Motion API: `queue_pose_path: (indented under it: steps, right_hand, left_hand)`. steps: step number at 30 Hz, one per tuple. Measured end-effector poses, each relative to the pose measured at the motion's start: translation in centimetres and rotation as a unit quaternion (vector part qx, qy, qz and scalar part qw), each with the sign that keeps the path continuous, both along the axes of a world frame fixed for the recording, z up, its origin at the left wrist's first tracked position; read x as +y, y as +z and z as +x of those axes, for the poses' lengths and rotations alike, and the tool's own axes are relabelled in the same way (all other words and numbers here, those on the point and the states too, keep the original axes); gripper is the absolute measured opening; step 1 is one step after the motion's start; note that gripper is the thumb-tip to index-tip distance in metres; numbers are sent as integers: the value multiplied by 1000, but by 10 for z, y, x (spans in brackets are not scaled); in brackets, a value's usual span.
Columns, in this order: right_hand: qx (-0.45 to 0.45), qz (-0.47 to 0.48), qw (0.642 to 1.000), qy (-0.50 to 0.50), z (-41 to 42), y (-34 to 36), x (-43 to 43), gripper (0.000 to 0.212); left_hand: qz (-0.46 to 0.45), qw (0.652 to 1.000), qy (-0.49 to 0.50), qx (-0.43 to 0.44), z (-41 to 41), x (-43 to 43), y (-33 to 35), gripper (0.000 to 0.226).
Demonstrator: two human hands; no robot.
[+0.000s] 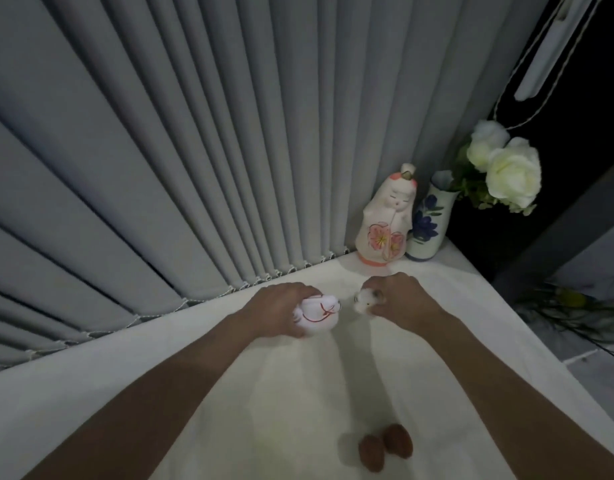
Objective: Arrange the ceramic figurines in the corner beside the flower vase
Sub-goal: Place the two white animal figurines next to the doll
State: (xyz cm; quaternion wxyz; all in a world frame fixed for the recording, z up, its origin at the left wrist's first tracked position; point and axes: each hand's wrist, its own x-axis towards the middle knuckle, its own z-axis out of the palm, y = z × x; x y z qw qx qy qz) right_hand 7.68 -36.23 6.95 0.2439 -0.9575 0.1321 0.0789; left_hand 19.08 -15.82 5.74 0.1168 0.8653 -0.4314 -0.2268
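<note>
A tall doll figurine point(385, 220) with pink flowers stands upright in the far corner, touching the white flower vase point(428, 220) with blue flowers painted on it. White roses point(510, 171) lean out of the vase to the right. My left hand point(278, 306) grips a rounded white figurine with red lines point(321, 315) just above the white tabletop point(194, 368). My right hand point(399, 299) holds a small white and grey figurine point(364, 301), partly hidden by my fingers. The two held figurines face each other, a short gap apart, in front of the doll.
Grey vertical blinds point(194, 150) run along the table's far edge. Two small brown oval pieces point(385, 445) lie near the front of the table. The table's right edge drops to a floor with a plant point(568, 306). A dark window and a cord are at the upper right.
</note>
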Motion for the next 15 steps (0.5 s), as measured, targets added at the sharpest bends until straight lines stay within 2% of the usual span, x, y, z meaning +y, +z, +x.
queue_pose_path:
  steps: [4, 8, 15]
  right_hand:
    - [9, 0, 999, -37, 18, -11, -29, 31]
    - [36, -10, 999, -38, 30, -23, -42, 44]
    - [60, -21, 997, -39, 42, -33, -47, 40]
  left_hand:
    - [5, 999, -30, -14, 36, -50, -6, 62]
    - [30, 997, -72, -10, 57, -84, -13, 59]
    - [55, 993, -106, -8, 73, -109, -20, 61]
